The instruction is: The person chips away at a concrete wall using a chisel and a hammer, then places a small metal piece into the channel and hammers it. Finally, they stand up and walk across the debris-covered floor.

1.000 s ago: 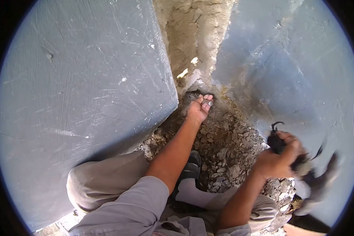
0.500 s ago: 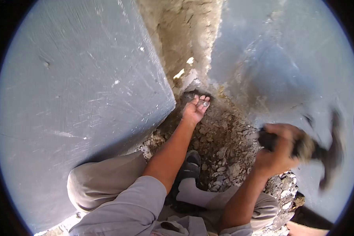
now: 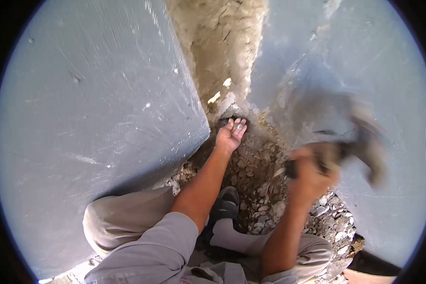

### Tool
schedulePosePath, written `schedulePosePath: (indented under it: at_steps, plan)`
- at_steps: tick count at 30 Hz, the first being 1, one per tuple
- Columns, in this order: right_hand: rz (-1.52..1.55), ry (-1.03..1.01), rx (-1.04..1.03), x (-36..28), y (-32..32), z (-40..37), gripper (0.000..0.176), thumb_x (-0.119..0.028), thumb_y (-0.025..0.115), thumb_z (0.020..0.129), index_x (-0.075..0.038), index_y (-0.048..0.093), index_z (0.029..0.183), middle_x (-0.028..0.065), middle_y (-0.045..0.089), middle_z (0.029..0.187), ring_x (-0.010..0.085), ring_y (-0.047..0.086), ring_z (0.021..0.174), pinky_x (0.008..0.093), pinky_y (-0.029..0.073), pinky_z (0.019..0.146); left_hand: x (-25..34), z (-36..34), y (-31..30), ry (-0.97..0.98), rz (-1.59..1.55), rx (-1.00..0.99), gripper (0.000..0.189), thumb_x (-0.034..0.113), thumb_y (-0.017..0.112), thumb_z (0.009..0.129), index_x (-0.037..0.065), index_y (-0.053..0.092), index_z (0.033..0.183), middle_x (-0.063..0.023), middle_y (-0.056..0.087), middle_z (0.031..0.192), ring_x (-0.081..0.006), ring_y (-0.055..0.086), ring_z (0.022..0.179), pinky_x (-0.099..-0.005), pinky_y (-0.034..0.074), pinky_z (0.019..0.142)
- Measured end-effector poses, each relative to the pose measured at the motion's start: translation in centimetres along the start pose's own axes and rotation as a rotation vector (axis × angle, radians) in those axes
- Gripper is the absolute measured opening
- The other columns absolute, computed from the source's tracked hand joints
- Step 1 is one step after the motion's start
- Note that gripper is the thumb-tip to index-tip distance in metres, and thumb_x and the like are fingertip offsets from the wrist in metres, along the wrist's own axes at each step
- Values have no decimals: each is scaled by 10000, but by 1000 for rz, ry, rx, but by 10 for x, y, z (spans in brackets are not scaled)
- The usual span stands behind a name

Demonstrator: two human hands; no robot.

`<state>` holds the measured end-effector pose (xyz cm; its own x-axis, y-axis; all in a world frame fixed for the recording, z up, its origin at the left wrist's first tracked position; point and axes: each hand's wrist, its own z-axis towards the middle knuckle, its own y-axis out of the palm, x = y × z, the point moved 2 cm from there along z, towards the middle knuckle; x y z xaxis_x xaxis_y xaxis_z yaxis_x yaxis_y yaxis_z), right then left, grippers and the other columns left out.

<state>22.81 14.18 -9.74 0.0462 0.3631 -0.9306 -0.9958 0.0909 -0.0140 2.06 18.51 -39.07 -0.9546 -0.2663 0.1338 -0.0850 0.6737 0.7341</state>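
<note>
My left hand (image 3: 230, 137) is closed round a chisel (image 3: 240, 127) at the mouth of a broken hole (image 3: 234, 115). Only the chisel's round metal end shows between the fingers; its other end is hidden in the hole. On the right, my right hand (image 3: 312, 177) grips a hammer (image 3: 359, 142) by its dark handle. Motion blurs the hammer's head, which is raised to the right of the chisel and apart from it.
Grey painted wall faces (image 3: 113, 94) stand at left and right (image 3: 393, 118), with bare rough masonry (image 3: 217, 42) between them. Broken rubble (image 3: 265, 194) covers the ground below the hole. My shoe (image 3: 226, 203) rests beside it. A curved-rimmed container (image 3: 371, 277) sits at the lower right.
My right hand and the hammer have swung left and upward, closer to the chisel. My left hand stays at the hole, and the view has shifted slightly.
</note>
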Motion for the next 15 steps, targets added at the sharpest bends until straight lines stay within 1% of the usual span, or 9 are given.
schedulePosePath:
  at_steps: [1, 3, 4, 6, 7, 8, 11, 13, 15]
  plan:
    - [-116, -308, 16, -19, -7, 12, 31, -23, 706, 752, -38, 685, 769, 39, 632, 734, 163, 593, 652, 281, 487, 617, -1, -5, 3, -38, -71, 58, 63, 103, 522, 1001, 97, 584, 1007, -105, 682, 1083, -343, 662, 1081, -527, 503, 1019]
    - [-390, -488, 70, -5, -4, 5, 52, -20, 689, 743, -42, 670, 785, 50, 637, 735, 180, 599, 659, 298, 499, 622, -6, 0, -3, -23, -26, 8, 118, 162, 482, 1033, 71, 546, 1070, -123, 669, 1066, -344, 662, 1066, -511, 512, 988]
    - [-556, -355, 113, 40, -3, -19, 82, -42, 695, 740, -36, 660, 814, 57, 642, 747, 174, 601, 678, 302, 506, 636, -6, 4, -4, -25, -13, -19, 111, 155, 487, 1029, 71, 554, 1053, -124, 672, 1058, -345, 661, 1071, -514, 518, 977]
    - [-366, -295, 114, 133, 29, -76, 148, -40, 694, 721, -14, 632, 853, 38, 635, 745, 170, 600, 682, 330, 508, 633, -3, 8, 0, -1, -18, 20, 91, 135, 498, 1019, 72, 559, 1040, -126, 671, 1065, -348, 660, 1071, -518, 521, 970]
    - [-587, 339, -492, 190, 40, -100, 224, -17, 694, 724, 1, 606, 930, 11, 618, 722, 160, 592, 630, 334, 501, 590, -11, 3, -6, -6, -13, 50, 81, 125, 503, 1014, 72, 561, 1033, -127, 671, 1069, -349, 660, 1071, -520, 522, 966]
    - [-218, 362, -408, 217, 48, -115, 243, 3, 687, 731, 29, 599, 956, 10, 607, 696, 141, 570, 551, 303, 473, 512, -20, 29, -37, -128, -59, -38, 68, 113, 507, 1004, 77, 564, 1011, -127, 678, 1048, -354, 657, 1073, -525, 531, 947]
    - [3, 664, -337, 172, 45, -108, 235, 9, 678, 748, 13, 612, 974, 26, 613, 694, 118, 552, 504, 276, 443, 463, -13, 27, -32, -58, -73, -145, 71, 130, 527, 1001, 78, 576, 999, -113, 691, 982, -331, 674, 1027, -524, 551, 922]
    - [31, 533, -338, 110, 37, -62, 229, -61, 726, 757, 15, 632, 952, 19, 615, 710, 106, 568, 591, 281, 467, 533, -6, 6, -17, -28, 17, -41, 79, 137, 530, 1007, 73, 575, 1000, -106, 687, 970, -316, 682, 995, -506, 541, 953]
    - [-65, 221, -169, 53, 22, -22, 241, -73, 755, 749, 6, 661, 956, 31, 637, 724, 112, 578, 643, 279, 481, 593, -4, 0, -7, -17, 11, -41, 71, 138, 548, 1000, 73, 575, 991, -106, 688, 971, -315, 684, 992, -497, 532, 970]
